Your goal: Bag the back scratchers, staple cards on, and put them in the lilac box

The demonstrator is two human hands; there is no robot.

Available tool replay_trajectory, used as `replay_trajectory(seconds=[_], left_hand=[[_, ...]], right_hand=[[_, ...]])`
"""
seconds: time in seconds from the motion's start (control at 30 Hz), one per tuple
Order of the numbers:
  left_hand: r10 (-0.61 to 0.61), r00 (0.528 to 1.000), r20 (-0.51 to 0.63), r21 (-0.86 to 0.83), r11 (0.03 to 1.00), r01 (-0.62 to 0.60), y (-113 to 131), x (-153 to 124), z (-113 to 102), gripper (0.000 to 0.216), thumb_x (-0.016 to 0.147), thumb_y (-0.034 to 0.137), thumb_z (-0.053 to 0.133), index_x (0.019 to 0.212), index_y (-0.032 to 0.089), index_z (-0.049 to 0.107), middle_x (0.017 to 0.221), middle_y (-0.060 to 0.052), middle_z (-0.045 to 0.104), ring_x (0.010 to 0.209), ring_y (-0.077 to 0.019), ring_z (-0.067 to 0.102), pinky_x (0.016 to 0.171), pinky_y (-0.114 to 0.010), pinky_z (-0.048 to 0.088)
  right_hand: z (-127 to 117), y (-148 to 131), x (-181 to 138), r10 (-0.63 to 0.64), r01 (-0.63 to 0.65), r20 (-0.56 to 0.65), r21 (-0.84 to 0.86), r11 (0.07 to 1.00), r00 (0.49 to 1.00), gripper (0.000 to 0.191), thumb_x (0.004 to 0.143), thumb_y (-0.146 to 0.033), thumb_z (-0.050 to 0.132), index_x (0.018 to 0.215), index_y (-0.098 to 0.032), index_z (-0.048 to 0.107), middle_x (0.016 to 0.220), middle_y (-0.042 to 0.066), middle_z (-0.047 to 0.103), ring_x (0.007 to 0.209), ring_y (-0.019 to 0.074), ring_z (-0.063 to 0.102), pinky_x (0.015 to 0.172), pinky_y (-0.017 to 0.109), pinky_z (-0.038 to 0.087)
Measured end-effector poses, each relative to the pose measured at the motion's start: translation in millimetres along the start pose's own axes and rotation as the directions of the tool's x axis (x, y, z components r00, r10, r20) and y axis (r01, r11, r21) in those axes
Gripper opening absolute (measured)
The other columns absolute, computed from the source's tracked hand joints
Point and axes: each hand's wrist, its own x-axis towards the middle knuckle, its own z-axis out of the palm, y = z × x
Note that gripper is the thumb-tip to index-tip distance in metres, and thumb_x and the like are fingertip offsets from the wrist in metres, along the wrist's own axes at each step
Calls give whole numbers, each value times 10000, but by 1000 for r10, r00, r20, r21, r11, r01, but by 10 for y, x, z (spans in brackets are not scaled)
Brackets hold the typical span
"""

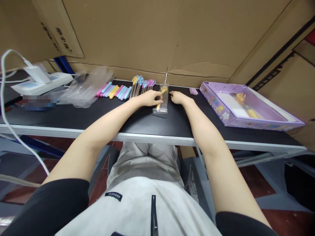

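A yellow back scratcher lies in a narrow clear plastic bag on the black tabletop, its claw end pointing away from me. My left hand is closed on the scratcher from the left, thumb and forefinger around its shaft; part of the shaft is hidden behind the fingers. Just right of the bag, my right hand rests palm down with its fingers curled in. Its forefinger points toward the bag's edge, and I see nothing held in it. More back scratchers with coloured claws and handles lie in a row to the left.
Clear plastic bags are heaped at the left, near a white power strip with a plugged-in charger and cable. At the right, a purple box contains a yellow back scratcher. A small pink card lies beside it. Cardboard walls the back.
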Motion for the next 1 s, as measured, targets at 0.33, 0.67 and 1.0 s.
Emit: replay_trajectory(seconds=[0.33,0.67,1.0], left_hand=[[-5,1000,11,46,999,5,-52,-9,-69,207,839,145,606,961,159,772,904,-56,789,834,-196,717,806,-279,531],[24,999,30,166,986,-28,-74,-7,-97,354,801,85,543,1044,155,790,1019,-90,767,982,-230,717,897,-302,540],[-42,998,52,233,972,28,-73,-29,-73,400,904,145,515,1207,126,775,1174,-142,737,1095,-249,704,980,-307,533]], right_hand=[[-51,103,-49,-20,22,-44,48,999,999,508,988,-108,462,1458,-124,654,1510,129,610,1429,284,572,1209,346,423],[-117,496,-26,268,-206,-252,246,947,930,514,896,6,480,1355,-35,709,1384,201,688,1359,307,624,1157,387,480],[12,1022,-133,624,-426,-421,476,770,658,434,983,-151,465,1307,-40,730,1321,259,691,1271,348,646,1134,464,468]])
